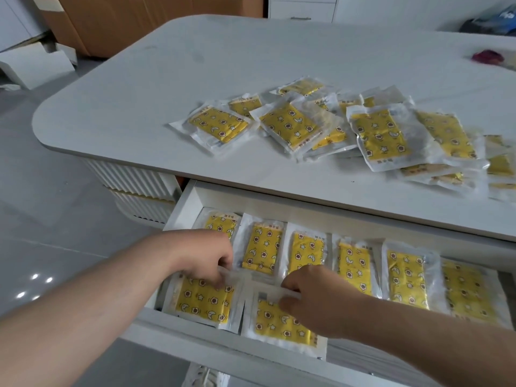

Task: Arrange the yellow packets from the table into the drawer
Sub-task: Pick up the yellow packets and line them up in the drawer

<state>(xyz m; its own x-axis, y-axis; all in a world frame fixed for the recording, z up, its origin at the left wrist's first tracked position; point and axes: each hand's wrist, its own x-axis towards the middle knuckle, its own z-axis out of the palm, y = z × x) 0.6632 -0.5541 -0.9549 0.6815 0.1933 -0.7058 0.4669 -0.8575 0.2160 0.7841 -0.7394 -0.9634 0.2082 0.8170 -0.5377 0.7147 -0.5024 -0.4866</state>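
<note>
An open white drawer under the table top holds a back row of several yellow packets in clear wrappers, laid side by side. Two more lie in front. My left hand pinches the top edge of the front-left packet. My right hand grips the upper edge of the front-right packet, thumb beneath the wrapper edge. A loose pile of yellow packets is spread over the white table, towards its right side.
Cardboard boxes and white foam pieces stand on the grey floor beyond the table's far left. A dark red object lies at the table's far right. The drawer's right front part holds no packets.
</note>
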